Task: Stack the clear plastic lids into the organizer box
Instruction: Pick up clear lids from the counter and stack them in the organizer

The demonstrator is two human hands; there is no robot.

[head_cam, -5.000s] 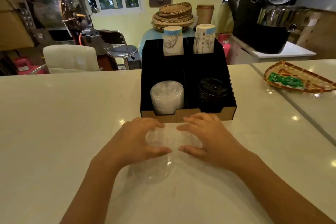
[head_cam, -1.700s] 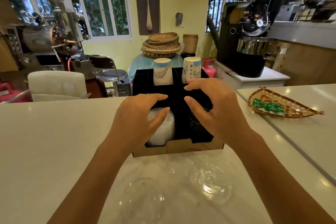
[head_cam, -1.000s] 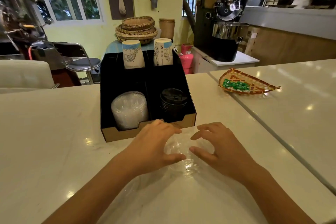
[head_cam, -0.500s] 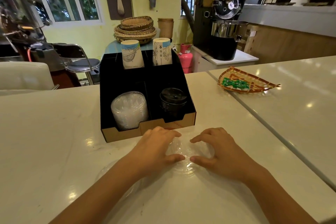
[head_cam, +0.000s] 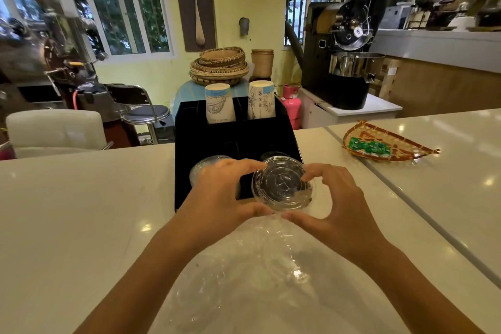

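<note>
A clear plastic lid is held up between my left hand and my right hand, fingers pinching its rim, just in front of the black organizer box. A stack of clear lids sits in the box's front left compartment, mostly hidden behind my left hand. Dark lids in the front right compartment peek over the held lid. Several loose clear lids lie on the white counter below my hands.
Two stacks of paper cups stand in the box's rear compartments. A woven tray with green packets lies on the counter to the right. A seam splits the counter on the right. Chairs and coffee roasters stand beyond the counter.
Both hands have lifted a clear lid off the counter and raised it to the front of the organizer box. The view has shifted so the box now sits further right.
</note>
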